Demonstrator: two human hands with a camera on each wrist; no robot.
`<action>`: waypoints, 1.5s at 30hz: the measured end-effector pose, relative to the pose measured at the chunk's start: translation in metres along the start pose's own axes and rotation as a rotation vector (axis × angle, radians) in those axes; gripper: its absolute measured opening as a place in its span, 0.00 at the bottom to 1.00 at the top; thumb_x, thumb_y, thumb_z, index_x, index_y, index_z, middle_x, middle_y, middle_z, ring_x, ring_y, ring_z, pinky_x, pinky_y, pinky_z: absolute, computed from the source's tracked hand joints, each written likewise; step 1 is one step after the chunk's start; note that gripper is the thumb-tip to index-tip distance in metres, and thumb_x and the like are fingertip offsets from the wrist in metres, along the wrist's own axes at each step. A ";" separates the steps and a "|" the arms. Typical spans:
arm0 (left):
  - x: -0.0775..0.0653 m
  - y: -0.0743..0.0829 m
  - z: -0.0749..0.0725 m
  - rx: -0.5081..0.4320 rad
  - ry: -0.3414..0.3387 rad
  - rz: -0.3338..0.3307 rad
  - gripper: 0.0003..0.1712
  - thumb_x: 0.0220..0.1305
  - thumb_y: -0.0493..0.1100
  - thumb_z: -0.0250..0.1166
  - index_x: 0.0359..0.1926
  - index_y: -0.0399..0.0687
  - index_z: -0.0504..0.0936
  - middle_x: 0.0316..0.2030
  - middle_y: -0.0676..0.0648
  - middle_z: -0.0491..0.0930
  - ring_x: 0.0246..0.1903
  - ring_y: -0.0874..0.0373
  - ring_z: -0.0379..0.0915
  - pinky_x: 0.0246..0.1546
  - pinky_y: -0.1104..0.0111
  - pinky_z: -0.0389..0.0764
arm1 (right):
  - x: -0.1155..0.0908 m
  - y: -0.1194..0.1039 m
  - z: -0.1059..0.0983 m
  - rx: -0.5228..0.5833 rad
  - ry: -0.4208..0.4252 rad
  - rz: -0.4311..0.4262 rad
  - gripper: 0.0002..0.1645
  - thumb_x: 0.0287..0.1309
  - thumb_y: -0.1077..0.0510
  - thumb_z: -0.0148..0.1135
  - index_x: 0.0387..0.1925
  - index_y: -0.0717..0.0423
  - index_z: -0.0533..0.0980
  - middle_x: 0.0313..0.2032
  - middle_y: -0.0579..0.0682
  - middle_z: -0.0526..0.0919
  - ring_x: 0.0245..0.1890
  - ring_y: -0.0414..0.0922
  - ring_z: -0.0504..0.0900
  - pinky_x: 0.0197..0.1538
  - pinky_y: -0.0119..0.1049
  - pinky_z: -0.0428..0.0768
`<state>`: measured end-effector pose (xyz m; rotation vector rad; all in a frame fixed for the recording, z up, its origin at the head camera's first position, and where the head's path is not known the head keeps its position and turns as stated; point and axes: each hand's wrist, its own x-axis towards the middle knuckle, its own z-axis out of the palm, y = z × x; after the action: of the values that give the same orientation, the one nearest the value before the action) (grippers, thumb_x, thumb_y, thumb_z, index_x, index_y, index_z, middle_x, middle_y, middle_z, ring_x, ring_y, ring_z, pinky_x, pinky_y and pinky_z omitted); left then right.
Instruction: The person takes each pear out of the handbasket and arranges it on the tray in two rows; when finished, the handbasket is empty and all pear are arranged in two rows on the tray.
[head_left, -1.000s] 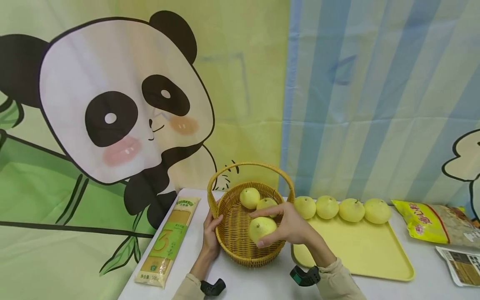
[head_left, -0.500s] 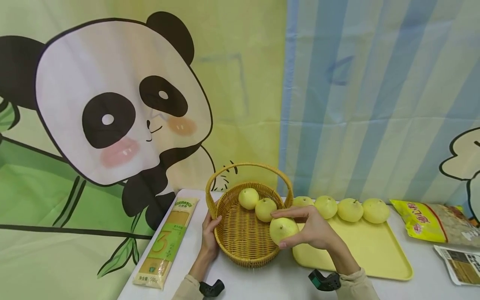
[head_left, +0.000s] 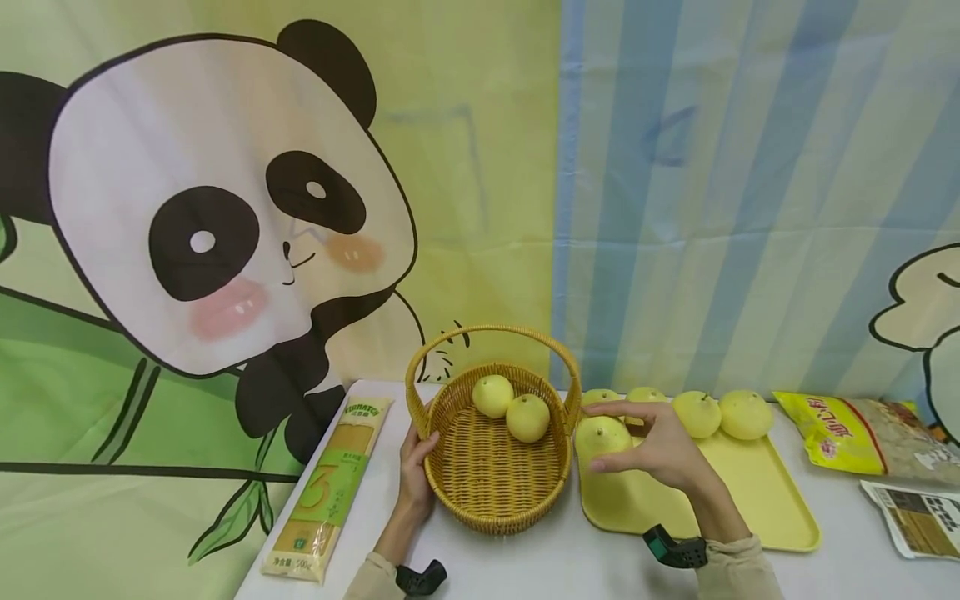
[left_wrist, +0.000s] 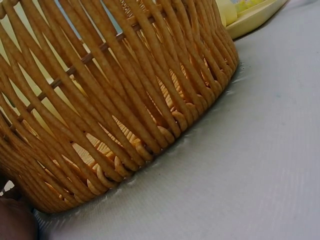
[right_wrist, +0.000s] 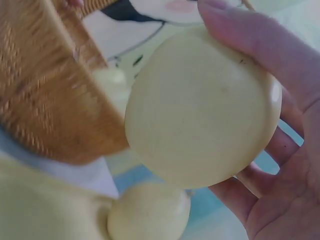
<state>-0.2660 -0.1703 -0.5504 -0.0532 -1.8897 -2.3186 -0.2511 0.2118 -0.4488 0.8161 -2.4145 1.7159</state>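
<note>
Right hand (head_left: 667,446) pinches a pale-yellow fruit (head_left: 603,437) over the tray's (head_left: 780,510) left end (left hand (head_left: 415,477) holds the basket (head_left: 498,524)): smooth skin could slip the pinch, or a bump could set the rear row of fruits (head_left: 696,414) rolling.

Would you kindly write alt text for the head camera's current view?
A person's right hand holds a pale yellow fruit beside a wicker basket, which their left hand grips; two similar fruits lie inside. Four more fruits line a yellow tray's far edge, packets lie at both sides, and a cartoon panda decorates the backdrop.
</note>
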 end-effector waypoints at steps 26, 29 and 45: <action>0.002 0.002 0.002 0.040 0.006 0.015 0.36 0.74 0.45 0.49 0.81 0.58 0.62 0.78 0.47 0.65 0.77 0.47 0.61 0.68 0.76 0.65 | -0.008 0.053 0.007 -0.129 0.201 0.226 0.37 0.38 0.48 0.91 0.55 0.48 0.89 0.57 0.54 0.89 0.67 0.62 0.80 0.66 0.65 0.78; 0.002 0.002 0.001 0.034 0.007 0.010 0.36 0.74 0.45 0.50 0.81 0.58 0.62 0.78 0.47 0.65 0.78 0.48 0.61 0.68 0.76 0.65 | -0.008 0.058 0.008 -0.140 0.209 0.237 0.36 0.38 0.47 0.91 0.54 0.46 0.89 0.57 0.52 0.89 0.66 0.60 0.81 0.65 0.61 0.79; 0.000 0.001 0.002 0.026 0.003 0.018 0.36 0.74 0.44 0.49 0.81 0.56 0.62 0.78 0.45 0.65 0.77 0.46 0.61 0.68 0.76 0.66 | -0.012 0.054 -0.001 -0.222 0.191 0.295 0.31 0.43 0.44 0.88 0.51 0.46 0.91 0.54 0.51 0.91 0.63 0.58 0.84 0.58 0.50 0.86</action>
<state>-0.2660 -0.1686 -0.5494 -0.0630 -1.9089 -2.2810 -0.2654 0.2301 -0.4993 0.2667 -2.6265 1.4866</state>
